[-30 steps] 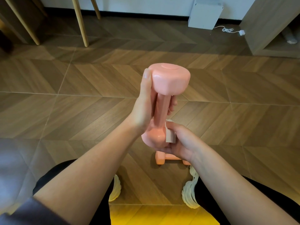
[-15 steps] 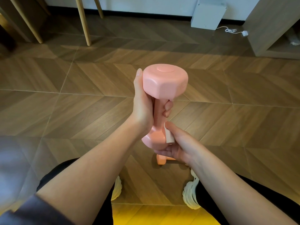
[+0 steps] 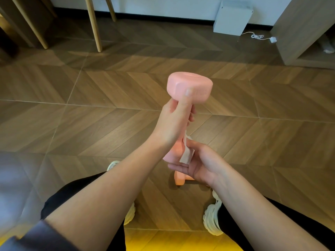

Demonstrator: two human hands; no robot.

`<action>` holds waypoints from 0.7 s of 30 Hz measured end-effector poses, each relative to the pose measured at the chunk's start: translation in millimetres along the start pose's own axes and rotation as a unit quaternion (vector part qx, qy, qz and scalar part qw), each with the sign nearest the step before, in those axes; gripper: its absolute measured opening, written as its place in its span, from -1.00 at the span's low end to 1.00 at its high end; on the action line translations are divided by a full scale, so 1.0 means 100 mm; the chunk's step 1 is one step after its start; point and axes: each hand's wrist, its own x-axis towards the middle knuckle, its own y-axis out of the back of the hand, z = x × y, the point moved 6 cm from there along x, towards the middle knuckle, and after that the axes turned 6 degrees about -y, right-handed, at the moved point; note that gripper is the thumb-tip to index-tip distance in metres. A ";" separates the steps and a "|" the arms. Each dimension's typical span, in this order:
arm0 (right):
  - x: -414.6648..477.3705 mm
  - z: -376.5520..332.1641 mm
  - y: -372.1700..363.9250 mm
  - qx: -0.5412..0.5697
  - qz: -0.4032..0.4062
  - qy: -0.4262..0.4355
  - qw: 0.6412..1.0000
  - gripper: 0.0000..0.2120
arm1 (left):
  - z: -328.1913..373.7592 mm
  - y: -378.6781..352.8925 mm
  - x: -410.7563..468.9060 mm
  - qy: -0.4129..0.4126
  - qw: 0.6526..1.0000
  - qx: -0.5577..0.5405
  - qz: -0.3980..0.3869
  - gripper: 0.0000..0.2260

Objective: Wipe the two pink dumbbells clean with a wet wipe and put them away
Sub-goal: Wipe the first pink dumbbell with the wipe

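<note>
Now: wiping lower head of dumbbell [image 3: 189,88].
Left grip [image 3: 174,124]: wrapped round handle.
Right grip [image 3: 201,165]: pinches wipe [image 3: 186,156].
Next: likely rotate, wipe remaining faces.

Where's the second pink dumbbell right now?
In the head view, the second dumbbell lies on the floor at lower centre, between the left shoe and right shoe, mostly hidden beneath the right hand holding the wet wipe.
</note>
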 end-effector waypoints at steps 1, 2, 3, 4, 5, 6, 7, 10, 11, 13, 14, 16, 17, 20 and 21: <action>0.00 -0.01 0.00 0.006 -0.001 0.002 1.000 -0.68 | -0.01 0.02 0.00 0.003 1.000 0.001 0.012 -0.49; -0.01 -0.01 0.00 0.009 -0.002 0.004 1.000 -0.65 | -0.01 0.05 0.01 0.005 1.000 0.001 0.020 -0.49; -0.01 -0.02 0.00 0.008 -0.002 0.007 1.000 -0.63 | 0.00 0.06 0.01 0.004 1.000 0.000 0.024 -0.46; -0.02 -0.02 -0.01 0.007 -0.002 0.010 1.000 -0.62 | 0.00 0.07 0.02 0.001 1.000 0.001 0.028 -0.42; -0.01 -0.01 -0.01 0.006 -0.003 0.012 1.000 -0.61 | 0.00 0.08 0.03 -0.003 1.000 0.003 0.030 -0.40; -0.01 0.00 -0.02 0.004 -0.004 0.013 1.000 -0.60 | 0.00 0.09 0.03 -0.010 0.999 0.004 0.031 -0.39; -0.01 0.02 -0.04 0.002 -0.006 0.012 1.000 -0.60 | 0.00 0.10 0.04 -0.017 0.999 0.003 0.032 -0.39; 0.01 0.05 -0.09 -0.011 -0.011 0.013 1.000 -0.71 | 0.02 0.10 0.04 -0.033 0.999 -0.008 0.026 -0.37; 0.02 0.05 -0.09 -0.016 -0.007 0.016 1.000 -0.73 | 0.02 0.09 0.04 -0.034 0.999 -0.013 0.023 -0.37; 0.04 0.03 -0.07 -0.038 0.004 0.015 0.999 -0.69 | 0.03 0.05 0.04 -0.031 0.999 -0.027 0.014 -0.35; 0.05 0.03 -0.06 -0.054 0.011 0.011 0.998 -0.66 | 0.04 0.03 0.03 -0.031 0.999 -0.038 0.008 -0.32; 0.05 0.05 -0.04 -0.088 0.028 -0.005 0.996 -0.61 | 0.03 -0.02 0.01 -0.025 0.998 -0.063 -0.010 -0.22; 0.05 0.06 -0.03 -0.106 0.035 -0.015 0.994 -0.59 | 0.03 -0.04 0.01 -0.018 0.997 -0.072 -0.020 -0.19; 0.06 0.07 0.00 -0.148 0.049 -0.035 0.987 -0.53 | 0.01 -0.10 -0.01 -0.006 0.992 -0.110 -0.054 -0.27; 0.06 0.07 0.01 -0.157 0.050 -0.040 0.986 -0.51 | 0.01 -0.12 -0.01 0.000 0.989 -0.130 -0.065 -0.29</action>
